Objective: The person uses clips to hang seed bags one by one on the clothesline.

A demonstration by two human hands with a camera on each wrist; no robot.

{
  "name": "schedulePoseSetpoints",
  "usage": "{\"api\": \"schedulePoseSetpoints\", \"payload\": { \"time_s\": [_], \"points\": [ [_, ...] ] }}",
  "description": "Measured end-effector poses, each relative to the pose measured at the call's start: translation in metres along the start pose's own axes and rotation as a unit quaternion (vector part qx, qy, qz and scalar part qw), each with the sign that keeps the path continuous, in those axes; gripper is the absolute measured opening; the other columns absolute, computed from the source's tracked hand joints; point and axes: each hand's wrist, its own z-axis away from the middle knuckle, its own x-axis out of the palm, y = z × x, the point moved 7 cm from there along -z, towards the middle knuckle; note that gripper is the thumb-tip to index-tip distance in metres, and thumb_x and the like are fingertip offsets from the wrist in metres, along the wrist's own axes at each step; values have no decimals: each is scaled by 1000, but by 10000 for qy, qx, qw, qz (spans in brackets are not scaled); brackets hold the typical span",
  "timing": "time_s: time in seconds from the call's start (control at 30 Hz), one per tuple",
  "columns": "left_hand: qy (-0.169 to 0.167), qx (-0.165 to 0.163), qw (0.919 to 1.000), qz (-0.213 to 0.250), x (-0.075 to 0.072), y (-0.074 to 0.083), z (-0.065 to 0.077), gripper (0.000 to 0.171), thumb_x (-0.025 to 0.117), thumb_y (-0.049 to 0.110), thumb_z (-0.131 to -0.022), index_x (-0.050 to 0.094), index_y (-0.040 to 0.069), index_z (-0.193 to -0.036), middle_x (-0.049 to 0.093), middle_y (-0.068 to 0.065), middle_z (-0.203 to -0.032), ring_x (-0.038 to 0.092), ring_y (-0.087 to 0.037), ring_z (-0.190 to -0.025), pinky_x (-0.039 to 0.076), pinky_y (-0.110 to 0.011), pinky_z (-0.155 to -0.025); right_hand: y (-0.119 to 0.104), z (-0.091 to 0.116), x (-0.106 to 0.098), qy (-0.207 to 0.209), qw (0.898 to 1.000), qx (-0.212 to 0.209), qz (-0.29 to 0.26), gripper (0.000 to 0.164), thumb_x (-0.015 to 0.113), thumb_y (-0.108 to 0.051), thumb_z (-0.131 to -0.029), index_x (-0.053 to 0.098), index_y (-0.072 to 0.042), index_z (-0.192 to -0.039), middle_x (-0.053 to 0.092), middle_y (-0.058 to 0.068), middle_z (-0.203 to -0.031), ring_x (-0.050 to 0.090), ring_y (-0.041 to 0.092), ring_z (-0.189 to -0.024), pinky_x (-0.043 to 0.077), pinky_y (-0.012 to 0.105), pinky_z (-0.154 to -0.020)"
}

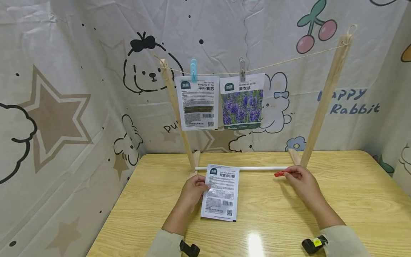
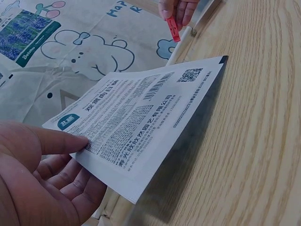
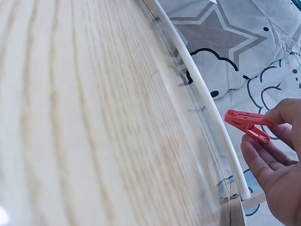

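Note:
My left hand [image 1: 192, 192] pinches a white seed packet [image 1: 221, 200] by its left edge, thumb on the printed face and fingers behind. In the left wrist view the packet [image 2: 136, 122] is tilted over the wood, its text side up. My right hand [image 1: 302, 182] holds a red clothespin [image 1: 280, 174] between thumb and fingers, near the foot of the right post. The right wrist view shows the clothespin [image 3: 248, 125] gripped at its handle end. Two more packets hang from a string: a text-covered one [image 1: 198, 107] under a blue clothespin [image 1: 194, 69], and a lavender one [image 1: 242, 107] under a grey clothespin [image 1: 242, 67].
The string [image 1: 289, 61] runs between a left wooden post [image 1: 176, 110] and a taller-looking right post [image 1: 325, 103]. A white rod [image 1: 263, 168] joins them low down, above the wooden table [image 1: 144, 214]. Behind hangs a printed cloth [image 1: 208, 32] with cartoon animals.

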Motion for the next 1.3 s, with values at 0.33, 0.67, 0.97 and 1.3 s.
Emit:
{"api": "schedulePoseSetpoints", "payload": {
  "time_s": [0.33, 0.67, 0.97, 1.3],
  "points": [
    [94, 159, 9997, 145, -3, 4, 1, 18, 67, 4, -93, 62, -1, -109, 63, 1, -81, 60, -12, -74, 52, -28, -66, 1, -1, -3, 103, 9998, -161, 12, 31, 61, -27, -102, 62, -1, -120, 63, 11, -115, 54, -11, -90, 50, 12, -74],
    [190, 132, 9993, 300, -6, 9, 1, 20, 67, 5, -93, 62, -2, -112, 64, 0, -83, 61, -12, -76, 53, -28, -67, -5, 0, -4, 109, 9993, -319, -141, 30, 60, -26, -103, 63, -1, -119, 62, 10, -118, 54, -14, -95, 50, 9, -77],
    [161, 297, 9989, 339, -7, 14, 2, 19, 66, 5, -94, 61, -3, -111, 64, 0, -84, 62, -12, -77, 53, -29, -68, -6, 1, -4, 149, 9990, -381, -169, 31, 61, -29, -102, 63, -3, -117, 63, -8, -108, 56, -12, -96, 50, 9, -78],
    [198, 355, 9985, 369, -7, 18, 4, 18, 64, 4, -94, 62, -2, -111, 62, 1, -83, 61, -13, -77, 52, -27, -67, -8, 0, -7, 205, 9993, -311, 76, 31, 60, -29, -102, 64, -3, -118, 61, 8, -116, 53, -11, -92, 47, 11, -74]
  ]
}}
